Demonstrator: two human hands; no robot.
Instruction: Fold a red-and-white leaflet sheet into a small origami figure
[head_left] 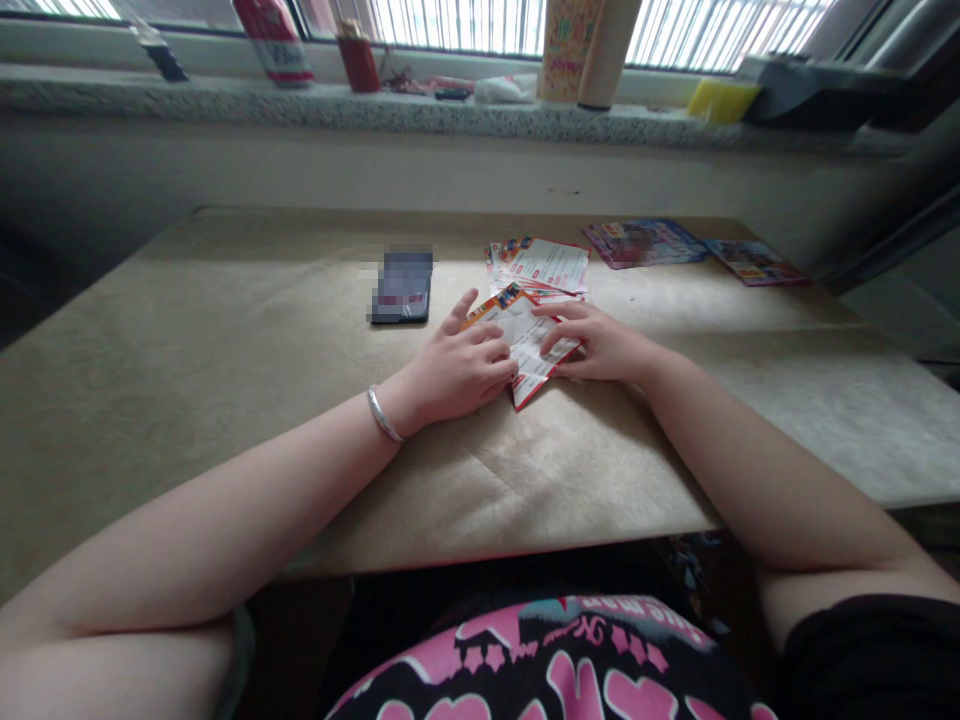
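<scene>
A white printed paper sheet (531,330) with a red border and a colourful strip along one edge lies turned cornerwise on the table, showing creases. My left hand (471,368), with a silver bangle at its wrist, rests over the sheet's left side. Its fingers are curled onto the paper, with one digit sticking up and away. From the right, my right hand (592,342) has its bent fingers on the sheet's right edge. Just behind is a fanned pile of similar printed sheets (551,265), partly covered by the one in my hands.
A dark phone (405,288), partly pixelated, lies left of the pile. Colourful printed packets (649,243) and another packet (756,262) lie at the back right. On the windowsill stand a pink bottle (274,42), a red container (358,60), tall cylinders (568,50) and a yellow object (721,101).
</scene>
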